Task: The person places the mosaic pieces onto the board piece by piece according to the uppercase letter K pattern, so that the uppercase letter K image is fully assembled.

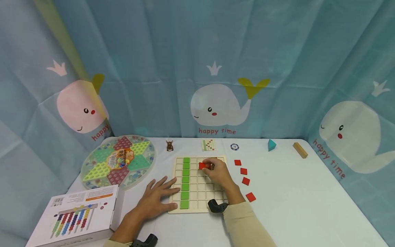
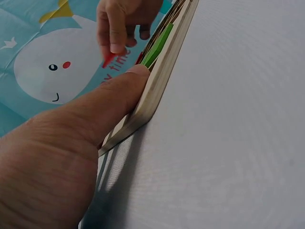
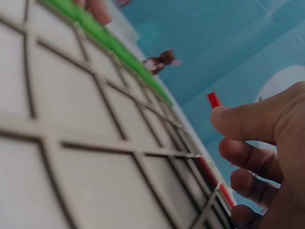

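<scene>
One red square tile (image 1: 202, 166), pinched by right hand (image 1: 219, 172) over pale wooden grid board (image 1: 197, 202); left hand (image 1: 155, 199), fingers spread, steadies board. Risk: tilted tile jams across cell ridges.

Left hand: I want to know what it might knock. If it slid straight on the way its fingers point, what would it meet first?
Probably the green tiles on the board under the left hand's fingertips.

Partly hidden by the right hand (image 1: 219, 172): red tile (image 1: 203, 166) and board (image 1: 197, 192) squares beneath. Too small to read: card (image 1: 208, 145), chip (image 1: 234, 146). Blurred: figurine (image 3: 162, 60).
</scene>
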Available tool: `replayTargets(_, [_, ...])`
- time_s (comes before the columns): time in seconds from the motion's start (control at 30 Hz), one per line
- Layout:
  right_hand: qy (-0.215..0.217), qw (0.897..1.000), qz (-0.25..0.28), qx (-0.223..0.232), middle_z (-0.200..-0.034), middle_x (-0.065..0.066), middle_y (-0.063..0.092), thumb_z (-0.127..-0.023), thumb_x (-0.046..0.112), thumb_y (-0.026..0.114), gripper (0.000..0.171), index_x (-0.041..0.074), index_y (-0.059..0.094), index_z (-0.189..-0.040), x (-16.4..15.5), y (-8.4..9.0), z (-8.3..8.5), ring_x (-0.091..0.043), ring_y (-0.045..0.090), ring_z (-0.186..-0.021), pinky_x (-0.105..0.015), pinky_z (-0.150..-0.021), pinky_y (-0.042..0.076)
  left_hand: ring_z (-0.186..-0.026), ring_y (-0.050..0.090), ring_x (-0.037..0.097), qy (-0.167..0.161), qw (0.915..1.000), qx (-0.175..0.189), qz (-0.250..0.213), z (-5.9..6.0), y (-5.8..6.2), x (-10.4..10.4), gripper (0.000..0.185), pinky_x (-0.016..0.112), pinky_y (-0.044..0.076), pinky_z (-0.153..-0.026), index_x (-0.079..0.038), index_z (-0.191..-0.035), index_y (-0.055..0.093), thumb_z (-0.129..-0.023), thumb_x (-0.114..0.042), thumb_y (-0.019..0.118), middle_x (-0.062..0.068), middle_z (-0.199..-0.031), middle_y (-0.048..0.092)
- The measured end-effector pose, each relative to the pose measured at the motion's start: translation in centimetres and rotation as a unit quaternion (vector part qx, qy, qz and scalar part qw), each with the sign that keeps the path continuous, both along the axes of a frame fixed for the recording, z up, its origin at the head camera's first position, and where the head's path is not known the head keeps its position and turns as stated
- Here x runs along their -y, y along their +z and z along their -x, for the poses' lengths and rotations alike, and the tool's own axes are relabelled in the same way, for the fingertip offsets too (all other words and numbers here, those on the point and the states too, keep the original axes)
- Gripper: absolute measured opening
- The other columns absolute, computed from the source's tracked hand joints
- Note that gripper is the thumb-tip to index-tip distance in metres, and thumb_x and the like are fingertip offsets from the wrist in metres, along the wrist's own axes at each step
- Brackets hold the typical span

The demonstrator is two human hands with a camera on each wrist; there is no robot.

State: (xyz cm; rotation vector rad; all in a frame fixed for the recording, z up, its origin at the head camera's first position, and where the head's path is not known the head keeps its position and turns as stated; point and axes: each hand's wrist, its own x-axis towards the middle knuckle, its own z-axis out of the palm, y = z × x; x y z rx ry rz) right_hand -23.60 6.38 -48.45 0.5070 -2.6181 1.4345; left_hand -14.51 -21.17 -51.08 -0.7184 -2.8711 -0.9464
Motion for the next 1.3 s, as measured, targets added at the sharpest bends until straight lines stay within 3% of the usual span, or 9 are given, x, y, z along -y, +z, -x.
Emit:
replayTargets(0.13, [0.008,0.999,-0.042,0.026,-0.088,0.001,0.062,-0.082,0.005,0.075,0.023,0.005,0.071,-0.105,0.3,-0.6,-0.1,-0.016,0.055,-0.081,-0.033,-0.073,0.050,-0.141,0.024,0.032,-0.001,1.0000,-0.002,0.002,-0.1,0.1,0.0,0.060,0.060,0.004,-0.108,-0.023,-0.127,0.066,-0.078,-0.058,0.070,-0.003,-0.148,0.042])
replayTargets(0.3, [0.018,0.996,-0.086,0.003,-0.088,-0.001,0.061,-0.079,0.004,0.074,0.022,0.003,0.072,-0.101,0.5,-0.8,-0.2,-0.017,0.054,-0.080,-0.033,-0.070,0.049,-0.141,0.024,0.032,0.000,1.0000,-0.003,0.002,-0.1,0.1,-0.1,0.059,0.060,0.004,-0.108,-0.023,-0.127,0.066,-0.078,-0.056,0.071,-0.003,-0.148,0.042])
replayTargets(0.5, [0.025,0.992,-0.120,-0.006,-0.089,0.001,0.062,-0.079,0.008,0.074,0.022,0.005,0.074,-0.100,0.5,-0.6,-0.3,-0.018,0.051,-0.086,-0.035,-0.075,0.047,-0.141,0.024,0.031,0.004,1.0000,-0.002,0.002,-0.1,0.2,-0.1,0.059,0.059,0.004,-0.108,-0.024,-0.127,0.067,-0.078,-0.057,0.071,-0.004,-0.148,0.042])
replayTargets(0.93, [0.018,0.992,-0.123,-0.006,-0.082,0.001,0.056,-0.081,0.006,0.073,0.032,0.006,0.069,-0.113,0.3,-0.3,-0.2,-0.017,0.050,-0.077,-0.034,-0.068,0.046,-0.141,0.025,0.030,0.008,1.0000,0.000,-0.002,-0.1,0.3,-0.3,0.058,0.057,0.004,-0.109,-0.024,-0.126,0.068,-0.077,-0.056,0.071,-0.005,-0.148,0.043])
replayTargets(1.1, [0.021,0.997,-0.071,-0.006,-0.079,0.003,0.054,-0.083,0.008,0.074,0.033,0.006,0.068,-0.115,-0.1,1.0,-0.6,-0.017,0.048,-0.074,-0.033,-0.062,0.043,-0.140,0.026,0.032,0.003,1.0000,-0.009,0.000,0.0,0.1,-0.5,0.057,0.059,0.005,-0.108,-0.024,-0.125,0.068,-0.078,-0.057,0.071,-0.003,-0.147,0.044])
replayTargets(1.3, [0.049,0.997,0.054,-0.034,-0.082,0.001,0.057,-0.083,0.012,0.075,0.032,0.010,0.069,-0.115,-1.7,5.6,-2.5,-0.022,0.048,-0.079,-0.034,-0.065,0.041,-0.139,0.027,0.035,0.001,0.9999,-0.014,0.003,-0.3,0.1,-0.4,0.056,0.061,0.006,-0.107,-0.023,-0.125,0.068,-0.080,-0.056,0.070,-0.001,-0.146,0.046])
